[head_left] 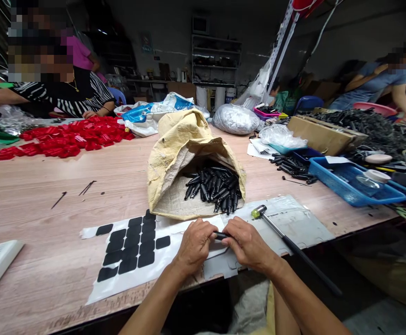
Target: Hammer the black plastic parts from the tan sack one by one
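My left hand (196, 245) and my right hand (247, 244) meet at the table's near edge, both closed on one small black rod-shaped part (221, 235) held between the fingertips. Just beyond them a tan woven sack (178, 158) lies open on its side, with a pile of similar black parts (214, 187) spilling from its mouth. Under and left of my hands lies a white backing sheet (126, 278) carrying several black square pads (133, 245). A small hammer (287, 242) with a yellow-green head rests to the right of my right hand, its handle past the table edge.
A heap of red pieces (66, 138) lies far left before a seated person in a striped top (63, 93). A blue tray (353, 184), a cardboard box (325, 134), loose black parts (292, 166) and plastic bags (236, 118) fill the right and back. Another person (374, 83) works at far right.
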`<action>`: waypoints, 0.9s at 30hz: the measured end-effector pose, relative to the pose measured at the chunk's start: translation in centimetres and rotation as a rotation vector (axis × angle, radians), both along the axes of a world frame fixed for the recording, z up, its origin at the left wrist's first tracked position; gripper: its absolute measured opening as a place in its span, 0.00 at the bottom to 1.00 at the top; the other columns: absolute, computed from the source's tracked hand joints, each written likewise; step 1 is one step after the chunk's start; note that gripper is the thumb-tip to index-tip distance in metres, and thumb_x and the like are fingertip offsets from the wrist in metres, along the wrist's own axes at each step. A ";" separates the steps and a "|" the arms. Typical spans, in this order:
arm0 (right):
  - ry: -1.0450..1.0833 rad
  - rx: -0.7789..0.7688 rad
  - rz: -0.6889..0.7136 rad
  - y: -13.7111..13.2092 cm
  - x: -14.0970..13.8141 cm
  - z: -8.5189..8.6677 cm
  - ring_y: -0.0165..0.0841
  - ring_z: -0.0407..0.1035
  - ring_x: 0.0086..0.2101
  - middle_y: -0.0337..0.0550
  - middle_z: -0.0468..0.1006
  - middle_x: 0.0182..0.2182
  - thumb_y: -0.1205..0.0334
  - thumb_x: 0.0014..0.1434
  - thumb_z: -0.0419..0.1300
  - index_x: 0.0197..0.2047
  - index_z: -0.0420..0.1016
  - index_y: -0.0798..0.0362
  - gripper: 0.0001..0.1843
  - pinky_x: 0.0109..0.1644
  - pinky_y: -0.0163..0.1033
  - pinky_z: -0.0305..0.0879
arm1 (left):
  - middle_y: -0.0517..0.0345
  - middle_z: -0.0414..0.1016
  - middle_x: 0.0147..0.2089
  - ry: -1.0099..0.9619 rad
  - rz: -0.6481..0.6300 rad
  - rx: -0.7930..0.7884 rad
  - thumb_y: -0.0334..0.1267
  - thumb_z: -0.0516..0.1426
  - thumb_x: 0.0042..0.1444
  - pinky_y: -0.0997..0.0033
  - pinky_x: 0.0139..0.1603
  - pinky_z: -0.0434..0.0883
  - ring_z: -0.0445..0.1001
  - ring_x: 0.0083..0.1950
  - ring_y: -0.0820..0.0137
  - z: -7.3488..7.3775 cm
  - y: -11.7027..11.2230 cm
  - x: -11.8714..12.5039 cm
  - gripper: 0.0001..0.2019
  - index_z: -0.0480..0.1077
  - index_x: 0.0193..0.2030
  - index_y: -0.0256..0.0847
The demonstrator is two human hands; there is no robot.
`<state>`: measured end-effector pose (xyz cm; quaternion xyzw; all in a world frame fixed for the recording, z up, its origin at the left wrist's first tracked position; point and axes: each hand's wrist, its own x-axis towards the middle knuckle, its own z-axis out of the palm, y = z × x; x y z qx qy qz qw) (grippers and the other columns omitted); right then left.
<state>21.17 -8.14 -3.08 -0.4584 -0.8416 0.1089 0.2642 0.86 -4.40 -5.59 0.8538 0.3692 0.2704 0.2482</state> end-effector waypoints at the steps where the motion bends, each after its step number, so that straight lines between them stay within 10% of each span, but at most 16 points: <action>1: 0.011 -0.007 0.002 0.0 0.0 0.0 0.36 0.63 0.38 0.44 0.74 0.34 0.67 0.66 0.55 0.36 0.70 0.52 0.06 0.41 0.42 0.59 | 0.54 0.76 0.37 0.009 -0.002 0.000 0.38 0.50 0.69 0.61 0.45 0.64 0.68 0.42 0.61 0.0 0.0 0.0 0.12 0.75 0.42 0.43; 27: 0.160 -0.254 -0.096 -0.1 0.8 0.3 0.32 0.66 0.35 0.38 0.75 0.32 0.58 0.59 0.67 0.39 0.77 0.51 0.07 0.41 0.37 0.62 | 0.56 0.76 0.42 -0.123 -0.016 -0.054 0.38 0.53 0.68 0.61 0.48 0.63 0.68 0.46 0.62 0.9 -0.2 -0.1 0.08 0.74 0.46 0.44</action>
